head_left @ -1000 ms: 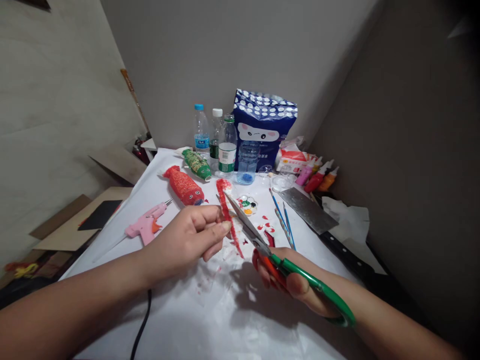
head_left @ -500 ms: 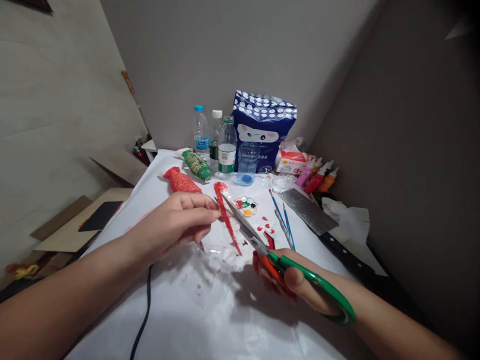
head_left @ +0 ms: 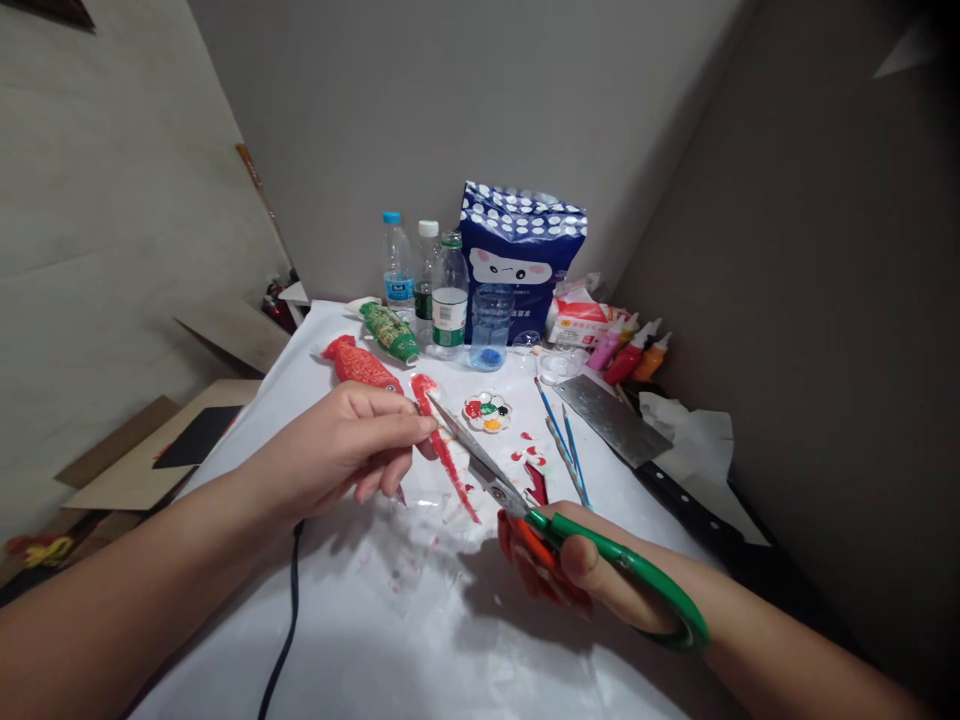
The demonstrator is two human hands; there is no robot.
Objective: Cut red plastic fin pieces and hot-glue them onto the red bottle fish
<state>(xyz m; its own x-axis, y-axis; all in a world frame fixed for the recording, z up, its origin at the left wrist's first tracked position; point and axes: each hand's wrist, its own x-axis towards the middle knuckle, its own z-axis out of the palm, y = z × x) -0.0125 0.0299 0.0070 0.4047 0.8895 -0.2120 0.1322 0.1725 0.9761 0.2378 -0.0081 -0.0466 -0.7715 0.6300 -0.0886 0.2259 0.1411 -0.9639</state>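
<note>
My left hand (head_left: 352, 445) pinches a clear plastic piece painted red (head_left: 442, 445), a long strip held above the white table cover (head_left: 420, 640). My right hand (head_left: 570, 575) grips green and orange scissors (head_left: 525, 505); the blades point up and left and meet the red strip near my left fingertips. Small red cuttings (head_left: 529, 455) lie on the cover just beyond the scissors.
A red fish-shaped bottle (head_left: 360, 365) and a green one (head_left: 390, 330) lie at the back left. Three water bottles (head_left: 448, 295), a cut plastic cup (head_left: 491, 325), a blue dotted bag (head_left: 521, 260), paint tubes (head_left: 630, 350), a paint palette (head_left: 486, 411), brushes (head_left: 559, 435) and a cleaver (head_left: 645, 450) crowd the back and right. A black cable (head_left: 281, 640) runs under my left arm.
My left hand moved up and left, now covering the pink glue gun. The scissors followed, their blades cutting further along the red strip. The view shifted slightly.
</note>
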